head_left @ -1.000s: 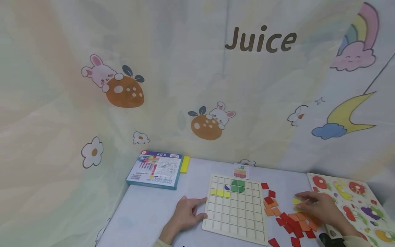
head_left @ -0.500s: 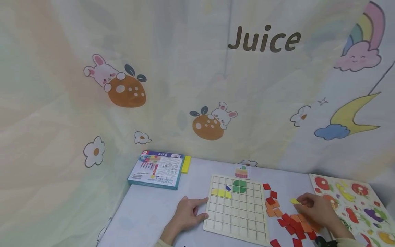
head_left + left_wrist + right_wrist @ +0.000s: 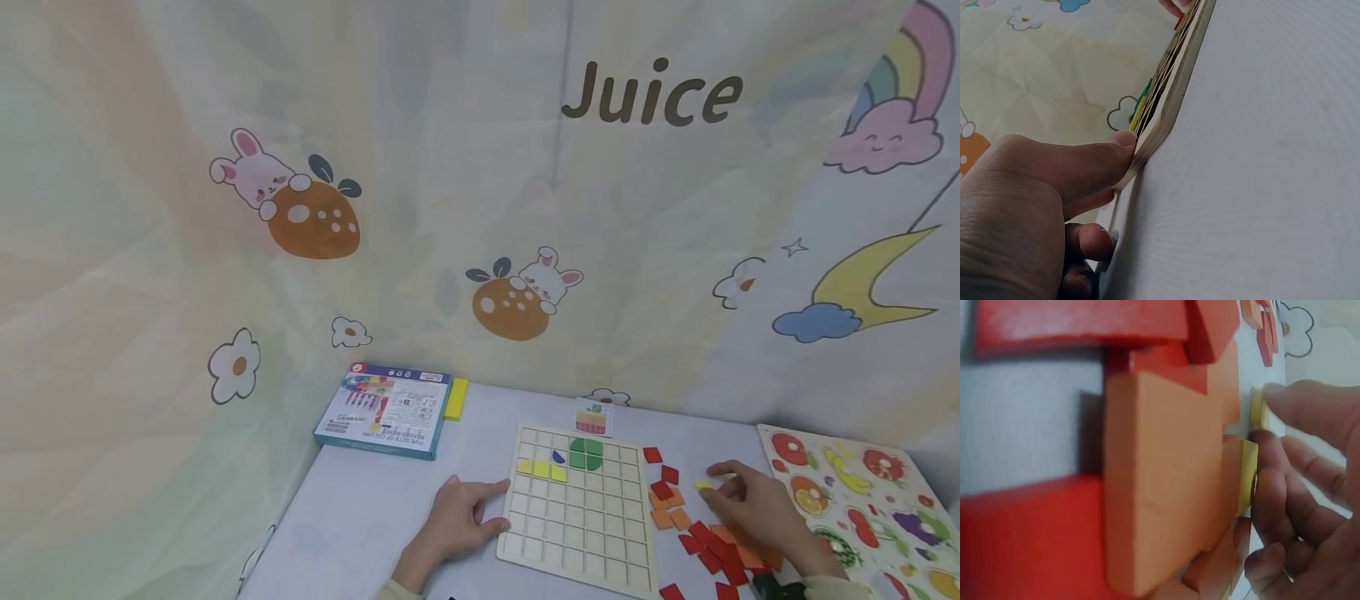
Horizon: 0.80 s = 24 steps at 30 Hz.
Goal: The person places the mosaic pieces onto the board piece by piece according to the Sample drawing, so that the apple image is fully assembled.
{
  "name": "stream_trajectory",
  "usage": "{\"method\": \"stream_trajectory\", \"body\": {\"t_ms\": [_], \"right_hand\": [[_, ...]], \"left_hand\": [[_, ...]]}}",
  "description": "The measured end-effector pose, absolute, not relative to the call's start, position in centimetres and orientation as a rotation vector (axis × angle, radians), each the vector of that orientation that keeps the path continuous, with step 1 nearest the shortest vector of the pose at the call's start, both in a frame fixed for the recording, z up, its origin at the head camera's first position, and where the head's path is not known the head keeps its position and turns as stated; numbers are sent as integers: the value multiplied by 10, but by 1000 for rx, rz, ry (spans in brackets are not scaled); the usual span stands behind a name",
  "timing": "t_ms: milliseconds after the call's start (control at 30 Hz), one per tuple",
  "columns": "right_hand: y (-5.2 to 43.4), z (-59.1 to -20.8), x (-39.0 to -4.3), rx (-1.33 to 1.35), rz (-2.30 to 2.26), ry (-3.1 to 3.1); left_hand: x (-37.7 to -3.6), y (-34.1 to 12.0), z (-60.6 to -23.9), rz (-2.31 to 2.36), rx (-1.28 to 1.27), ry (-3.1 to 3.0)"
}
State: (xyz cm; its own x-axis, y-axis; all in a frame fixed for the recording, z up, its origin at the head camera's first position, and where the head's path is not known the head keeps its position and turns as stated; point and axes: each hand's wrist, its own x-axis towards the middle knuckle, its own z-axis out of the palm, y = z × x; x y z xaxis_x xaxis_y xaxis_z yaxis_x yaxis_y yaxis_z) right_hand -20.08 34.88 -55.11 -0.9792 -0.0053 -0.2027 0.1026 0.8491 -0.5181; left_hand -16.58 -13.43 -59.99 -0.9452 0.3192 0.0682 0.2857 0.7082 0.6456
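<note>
My left hand (image 3: 454,523) touches the left edge of a pale wooden grid board (image 3: 577,527) with an outstretched forefinger and thumb. In the left wrist view the thumb (image 3: 1100,159) lies against the board's edge. On the board sit a row of yellow tiles (image 3: 541,469), a green round (image 3: 586,454) made of several pieces and a small blue piece (image 3: 558,457). My right hand (image 3: 761,510) pinches a small yellow tile (image 3: 701,485) between finger and thumb, right of the board. Another yellow tile (image 3: 1247,478) lies by its lower fingers in the right wrist view.
Loose red tiles (image 3: 718,550) and orange tiles (image 3: 663,518) lie scattered between board and right hand. A picture card (image 3: 593,417) stands behind the board. At the right lies a fruit-printed board (image 3: 862,500). A flat box (image 3: 386,412) with a yellow strip (image 3: 456,399) sits back left.
My right hand has moved left with the yellow tile, toward the board. The left hand stays at the board's edge. The head view has turned slightly, shifting the scene right.
</note>
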Motion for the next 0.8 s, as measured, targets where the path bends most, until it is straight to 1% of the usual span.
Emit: {"method": "stream_trajectory", "body": {"t_ms": [367,600,800], "right_hand": [[343,-553,-202,-18,-781,2869],[339,-553,-204,24,-809,2831],[340,-554,-207,-71,-825,2823]], "left_hand": [[-164,-135,-599,1048,528,2886],[-164,-135,-598,1057,535,2883],[-165,-134,-596,1067,552,2881]]}}
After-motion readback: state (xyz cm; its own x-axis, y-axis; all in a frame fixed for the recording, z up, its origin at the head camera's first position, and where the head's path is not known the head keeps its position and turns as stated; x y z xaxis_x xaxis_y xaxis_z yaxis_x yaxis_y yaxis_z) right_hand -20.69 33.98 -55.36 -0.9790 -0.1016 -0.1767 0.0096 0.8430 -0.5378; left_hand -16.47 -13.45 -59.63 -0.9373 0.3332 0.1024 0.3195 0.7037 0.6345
